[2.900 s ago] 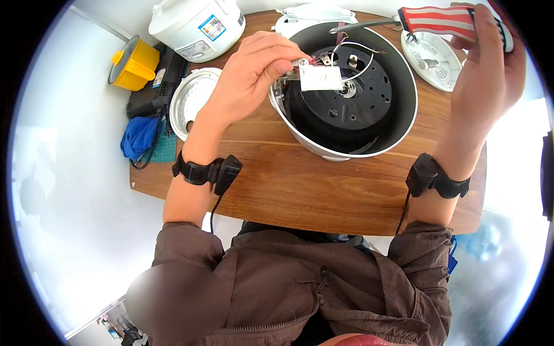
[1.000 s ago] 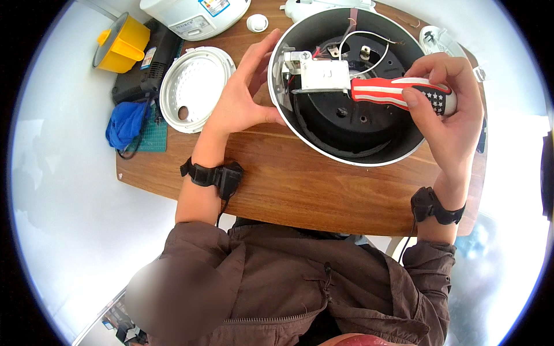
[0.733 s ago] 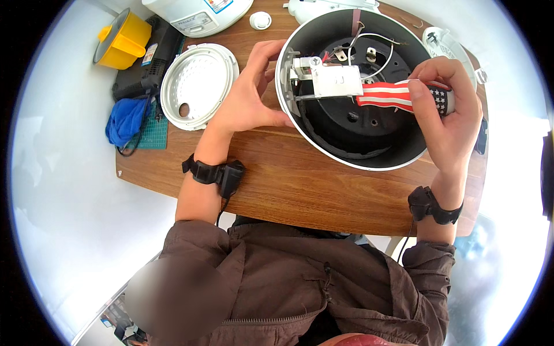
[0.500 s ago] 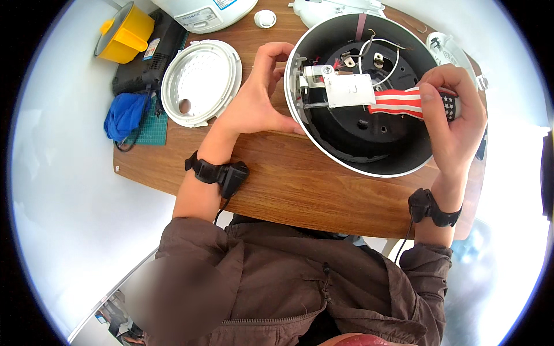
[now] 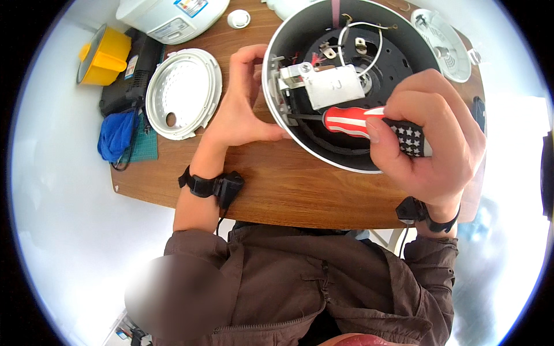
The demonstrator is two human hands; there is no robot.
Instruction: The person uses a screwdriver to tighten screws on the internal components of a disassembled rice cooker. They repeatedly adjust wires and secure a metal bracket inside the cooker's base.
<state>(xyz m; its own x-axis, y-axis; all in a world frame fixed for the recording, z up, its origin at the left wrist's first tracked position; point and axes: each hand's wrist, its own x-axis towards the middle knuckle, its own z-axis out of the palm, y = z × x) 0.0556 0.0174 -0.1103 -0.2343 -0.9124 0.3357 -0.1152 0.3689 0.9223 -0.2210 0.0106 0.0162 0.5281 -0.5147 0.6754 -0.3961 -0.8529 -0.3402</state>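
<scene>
A round metal pot-like housing (image 5: 314, 151), dark inside, stands on the table in front of me. My left hand (image 5: 242, 109) curves around its left wall, thumb low and fingers higher up. In my right hand (image 5: 435, 138) is a screwdriver (image 5: 349, 121) with a red-and-white striped, star-patterned handle. Its thin shaft points left to the metal bracket (image 5: 280, 86) on the housing's inner left wall; the exact tip contact is too small to tell. Beside the shaft sits a white rectangular block (image 5: 336, 86). White wires (image 5: 379, 55) loop over the black bottom.
To the left lie a white perforated lid (image 5: 164, 95), a yellow cup (image 5: 107, 60), a black case (image 5: 135, 72), a blue cloth (image 5: 118, 135) and a green mat (image 5: 149, 144). Behind are a white appliance shell (image 5: 173, 20) and a white cap (image 5: 239, 19). Another pale cover (image 5: 456, 57) lies right.
My right hand has brought the screwdriver left and nearer to me, so its shaft now shows beside the white block. The handle is tilted more. My left hand keeps its place on the housing.
</scene>
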